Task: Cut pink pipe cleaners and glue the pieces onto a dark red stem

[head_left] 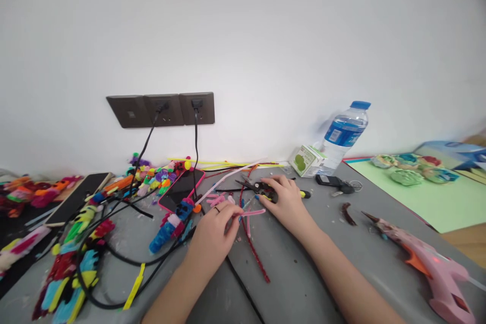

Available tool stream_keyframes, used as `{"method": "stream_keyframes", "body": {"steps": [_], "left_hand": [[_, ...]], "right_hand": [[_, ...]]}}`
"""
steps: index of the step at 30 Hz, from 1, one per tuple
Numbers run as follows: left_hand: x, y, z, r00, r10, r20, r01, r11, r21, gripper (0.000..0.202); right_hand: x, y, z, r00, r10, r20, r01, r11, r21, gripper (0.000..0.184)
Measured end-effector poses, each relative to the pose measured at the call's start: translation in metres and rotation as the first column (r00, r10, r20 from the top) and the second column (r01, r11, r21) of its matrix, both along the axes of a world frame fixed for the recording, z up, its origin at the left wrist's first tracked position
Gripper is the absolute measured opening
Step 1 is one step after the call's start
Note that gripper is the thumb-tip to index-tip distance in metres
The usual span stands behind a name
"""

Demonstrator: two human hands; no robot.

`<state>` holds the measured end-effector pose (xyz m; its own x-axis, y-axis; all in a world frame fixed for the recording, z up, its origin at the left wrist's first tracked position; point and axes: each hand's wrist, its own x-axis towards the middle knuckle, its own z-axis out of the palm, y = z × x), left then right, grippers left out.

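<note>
My left hand (pixel 213 233) pinches a short bent pink pipe cleaner (pixel 255 212) between thumb and fingertips; its free end points right. My right hand (pixel 287 204) curls over black-and-yellow pliers (pixel 259 186) lying on the table, thumb and fingers on either side of the handles. The pliers' jaws point left. Beneath and between the hands lie a sparkly red pipe cleaner (pixel 259 259) and several pink pieces. A long pale pink pipe cleaner (pixel 224 176) slants up behind my left hand. My right palm hides part of the pliers' handles.
A pink glue gun (pixel 429 258) lies at right, near keys (pixel 345 187). A water bottle (pixel 343 136) and small box (pixel 307 160) stand by the wall. Black cables (pixel 94 304), fuzzy colourful figures (pixel 72 273) and a phone (pixel 181 190) crowd the left.
</note>
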<state>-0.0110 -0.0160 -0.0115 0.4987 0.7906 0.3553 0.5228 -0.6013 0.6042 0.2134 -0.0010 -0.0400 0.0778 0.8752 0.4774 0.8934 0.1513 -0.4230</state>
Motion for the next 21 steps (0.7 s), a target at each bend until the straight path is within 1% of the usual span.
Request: {"method": "stream_keyframes", "body": {"steps": [2, 3, 4, 6, 8, 10, 13, 15, 19, 21], "left_hand": [[0.000, 0.001, -0.002, 0.999, 0.014, 0.032, -0.015, 1.000, 0.020, 0.020], [0.000, 0.001, -0.002, 0.999, 0.020, 0.046, -0.021, 0.999, 0.026, 0.020], [0.000, 0.001, -0.001, 0.998, 0.026, 0.060, -0.028, 0.999, 0.032, 0.019], [0.000, 0.000, 0.001, 0.995, 0.037, 0.087, -0.041, 0.998, 0.041, 0.018], [0.000, 0.000, 0.004, 0.992, 0.048, 0.116, -0.053, 0.998, 0.040, 0.018], [0.000, 0.000, 0.006, 0.987, 0.058, 0.149, -0.062, 0.998, 0.022, 0.017], [0.001, 0.002, 0.007, 0.974, 0.067, 0.218, -0.062, 0.998, -0.029, 0.015], [0.000, 0.005, 0.007, 0.962, 0.074, 0.262, -0.057, 0.996, -0.071, 0.015], [-0.001, 0.008, 0.008, 0.936, 0.091, 0.339, -0.041, 0.988, -0.152, 0.016], [-0.001, 0.009, 0.008, 0.915, 0.104, 0.391, -0.017, 0.975, -0.221, 0.015]], "right_hand": [[-0.003, -0.003, 0.013, 0.985, 0.127, -0.115, -0.120, 0.990, 0.068, 0.024], [-0.005, -0.005, 0.019, 0.959, 0.214, -0.184, -0.198, 0.975, 0.098, 0.023], [-0.008, -0.008, 0.025, 0.917, 0.307, -0.255, -0.286, 0.951, 0.116, 0.024], [-0.016, -0.013, 0.034, 0.800, 0.463, -0.382, -0.457, 0.882, 0.113, 0.025], [-0.023, -0.017, 0.036, 0.696, 0.532, -0.483, -0.577, 0.814, 0.066, 0.020], [-0.030, -0.018, 0.034, 0.634, 0.525, -0.568, -0.625, 0.780, 0.023, 0.017], [-0.033, -0.017, 0.031, 0.565, 0.476, -0.674, -0.618, 0.786, 0.036, 0.019], [-0.032, -0.015, 0.030, 0.500, 0.449, -0.740, -0.618, 0.784, 0.058, 0.023], [-0.029, -0.013, 0.031, 0.327, 0.393, -0.859, -0.682, 0.728, 0.073, 0.027], [-0.028, -0.013, 0.031, 0.288, 0.373, -0.882, -0.692, 0.717, 0.077, 0.028]]}}
